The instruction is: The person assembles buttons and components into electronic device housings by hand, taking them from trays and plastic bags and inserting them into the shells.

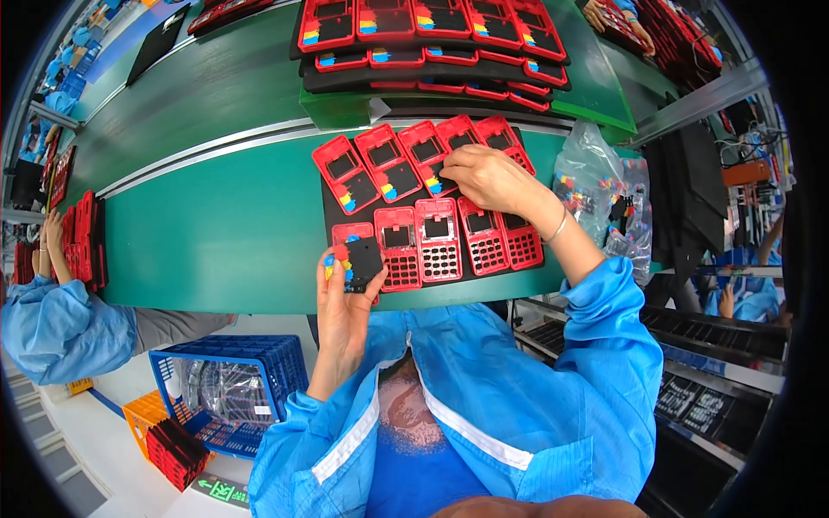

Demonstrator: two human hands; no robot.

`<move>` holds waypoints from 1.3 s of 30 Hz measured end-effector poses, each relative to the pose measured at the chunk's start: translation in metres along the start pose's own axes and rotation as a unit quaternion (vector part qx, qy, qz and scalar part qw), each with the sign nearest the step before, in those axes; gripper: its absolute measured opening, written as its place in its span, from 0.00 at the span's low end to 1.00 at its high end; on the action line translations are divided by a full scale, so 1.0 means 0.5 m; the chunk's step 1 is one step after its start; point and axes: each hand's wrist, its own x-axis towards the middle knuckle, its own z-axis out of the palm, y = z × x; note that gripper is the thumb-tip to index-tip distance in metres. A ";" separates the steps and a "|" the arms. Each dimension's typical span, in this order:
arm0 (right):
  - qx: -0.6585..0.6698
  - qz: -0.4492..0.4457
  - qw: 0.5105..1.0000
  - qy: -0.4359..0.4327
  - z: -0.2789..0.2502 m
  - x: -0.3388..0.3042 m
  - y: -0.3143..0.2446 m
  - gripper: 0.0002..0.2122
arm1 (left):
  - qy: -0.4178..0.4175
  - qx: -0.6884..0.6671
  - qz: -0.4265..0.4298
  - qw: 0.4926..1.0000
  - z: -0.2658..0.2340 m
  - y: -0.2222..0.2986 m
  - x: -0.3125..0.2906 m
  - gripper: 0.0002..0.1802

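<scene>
My left hand [344, 315] grips a black rubber keypad [366, 259] with blue, red and yellow keys, above the near left corner of a black foam mat [335, 207]. A red plastic housing [352, 231] partly shows behind the keypad. My right hand [485, 177] is over the far row, its fingers pinched together at a red housing [423, 142]; whatever they hold is hidden. Several far-row housings have black keypads with coloured keys in them, such as the leftmost housing [332, 154]. In the near row, housings like this one [439, 242] show bare key holes.
A clear plastic bag [591, 164] with coloured keypads lies right of the mat. Stacked trays of red housings [432, 50] stand beyond it. A co-worker's blue sleeve [65, 319] is at left. On the floor are a blue crate [285, 354] and an orange crate [142, 414].
</scene>
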 end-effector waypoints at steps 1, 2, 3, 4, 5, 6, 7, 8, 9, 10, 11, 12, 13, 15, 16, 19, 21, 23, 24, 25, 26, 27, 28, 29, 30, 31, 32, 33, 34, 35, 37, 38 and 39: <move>0.002 -0.003 1.000 -0.007 0.003 0.008 0.001 0.09 | 0.001 -0.002 -0.001 1.000 0.002 0.000 -0.001 0.22; -0.009 -0.003 1.000 -0.022 0.001 0.014 0.003 0.08 | 0.002 -0.004 -0.002 1.000 0.003 0.000 -0.002 0.22; -0.008 -0.002 1.000 -0.023 0.000 0.020 0.001 0.08 | 0.003 -0.003 -0.004 1.000 0.003 0.000 -0.004 0.22; -0.015 -0.022 1.000 -0.010 -0.002 0.026 0.001 0.08 | 0.000 -0.010 -0.006 1.000 0.006 0.000 -0.003 0.20; -0.021 -0.041 0.999 0.003 -0.001 0.031 0.000 0.08 | -0.003 -0.017 -0.008 1.000 0.009 0.001 -0.003 0.18; -0.018 -0.053 0.998 -0.014 0.011 0.031 0.001 0.08 | -0.003 -0.017 -0.008 1.000 0.013 0.001 -0.002 0.18; -0.016 -0.052 0.998 -0.014 0.012 0.033 0.001 0.08 | -0.001 -0.014 -0.008 1.000 0.015 0.003 -0.004 0.18; -0.017 -0.056 0.998 -0.022 0.010 0.036 0.005 0.08 | 0.000 -0.012 -0.008 1.000 0.016 0.004 -0.005 0.18; -0.018 -0.060 0.998 -0.030 0.007 0.041 0.009 0.08 | 0.001 -0.011 -0.009 1.000 0.015 0.002 -0.006 0.18; 0.022 -0.041 0.998 -0.040 -0.002 0.051 0.017 0.07 | -0.001 -0.011 -0.010 1.000 0.014 0.000 -0.002 0.18; 0.022 -0.041 0.998 -0.040 -0.003 0.056 0.015 0.07 | -0.003 -0.012 -0.011 1.000 0.013 0.000 -0.001 0.18; 0.049 -0.029 0.998 -0.041 -0.001 0.062 0.012 0.06 | -0.002 -0.011 -0.011 1.000 0.012 0.000 -0.002 0.18; 0.074 -0.016 0.996 -0.044 0.000 0.064 0.009 0.05 | -0.003 -0.014 -0.013 1.000 0.012 -0.002 -0.004 0.18; 0.073 -0.016 0.997 -0.028 0.020 0.075 0.005 0.04 | -0.004 -0.017 -0.016 1.000 0.014 -0.006 -0.005 0.18; 0.058 0.030 0.995 -0.075 0.012 0.093 -0.002 0.04 | -0.002 -0.014 -0.016 1.000 0.017 -0.005 -0.003 0.18; 0.041 0.056 0.990 -0.120 0.016 0.109 0.033 0.06 | -0.009 -0.016 -0.020 1.000 0.023 -0.003 -0.002 0.19; 0.238 0.091 0.957 -0.140 0.000 0.103 0.060 0.07 | -0.020 -0.021 -0.026 0.999 0.025 -0.003 -0.003 0.19; 0.268 0.113 0.947 -0.136 -0.020 0.094 0.064 0.09 | -0.011 -0.006 -0.021 1.000 0.018 -0.004 -0.005 0.22; 0.235 0.101 0.962 -0.099 -0.025 0.081 0.063 0.09 | -0.009 -0.009 -0.018 1.000 0.014 -0.003 -0.005 0.22; 0.201 0.091 0.973 -0.062 -0.031 0.065 0.059 0.10 | -0.004 -0.007 -0.011 1.000 0.012 -0.004 -0.006 0.22; 0.163 0.064 0.983 -0.046 -0.033 0.050 0.047 0.10 | 0.002 -0.003 -0.005 1.000 0.007 -0.003 -0.007 0.22; 0.126 0.070 0.988 -0.052 -0.030 0.038 0.023 0.08 | 0.004 -0.007 -0.004 1.000 0.004 -0.002 -0.007 0.22; 0.064 0.058 0.996 -0.032 -0.021 0.027 0.012 0.07 | -0.001 -0.011 -0.010 1.000 0.004 0.000 -0.005 0.20; 0.001 0.045 0.999 -0.012 -0.011 0.018 0.004 0.06 | -0.007 -0.015 -0.017 1.000 0.005 0.001 -0.003 0.18; 0.003 0.047 0.999 -0.014 -0.004 0.012 -0.001 0.06 | -0.005 -0.016 -0.020 1.000 0.008 0.000 -0.003 0.18; -0.018 0.062 0.998 -0.008 -0.001 0.011 -0.005 0.07 | -0.004 -0.015 -0.020 1.000 0.012 0.001 -0.002 0.18; -0.039 0.077 0.996 -0.002 0.000 0.010 -0.009 0.08 | -0.002 -0.015 -0.020 1.000 0.015 0.002 0.000 0.18; -0.040 0.077 0.996 -0.001 -0.001 0.008 -0.013 0.08 | -0.003 -0.015 -0.020 1.000 0.016 0.003 0.001 0.18; -0.087 0.045 0.995 0.013 -0.001 0.005 -0.019 0.09 | -0.006 -0.015 -0.022 1.000 0.016 0.004 -0.001 0.18; -0.133 0.013 0.991 0.028 -0.001 0.003 -0.025 0.10 | -0.009 -0.014 -0.023 1.000 0.016 0.004 -0.003 0.18; -0.155 -0.003 0.988 0.011 0.000 -0.002 -0.040 0.13 | -0.006 -0.022 -0.024 0.999 0.022 0.003 -0.003 0.18; -0.212 -0.030 0.977 -0.001 0.006 -0.007 -0.052 0.15 | -0.004 -0.030 -0.026 0.999 0.026 0.002 -0.003 0.18; -0.269 -0.056 0.961 -0.012 0.013 -0.015 -0.064 0.16 | -0.005 -0.029 -0.024 0.999 0.027 0.001 -0.001 0.18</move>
